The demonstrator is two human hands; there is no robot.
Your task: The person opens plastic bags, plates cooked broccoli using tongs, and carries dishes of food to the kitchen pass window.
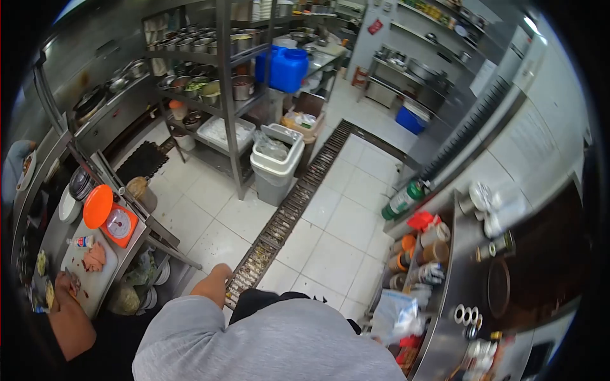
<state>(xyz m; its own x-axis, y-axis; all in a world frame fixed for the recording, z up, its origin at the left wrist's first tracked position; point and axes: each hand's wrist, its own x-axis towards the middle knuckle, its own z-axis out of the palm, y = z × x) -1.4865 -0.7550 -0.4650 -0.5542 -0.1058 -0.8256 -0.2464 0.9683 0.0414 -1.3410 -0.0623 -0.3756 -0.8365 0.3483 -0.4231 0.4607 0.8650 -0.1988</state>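
Neither of my hands shows in the head view. My grey-shirted torso [279,336] fills the bottom. A bare part of my left arm [215,284] comes out of the grey sleeve, and its hand is hidden. Below and left of me, another person's hand [65,284] is at a white cutting board [108,273]. What that hand holds is too small to make out. A piece of raw meat [94,256] lies on the board, and a small white bottle with a blue and red label [81,241] is beside it.
An orange kitchen scale [119,223] stands behind the board. Steel shelving [223,82] bears metal pots and a blue jerrycan [289,68]. Beside it is a grey bin [273,181]. A floor drain grate [305,184] crosses the tiles. A steel counter [445,292] with jars is at right.
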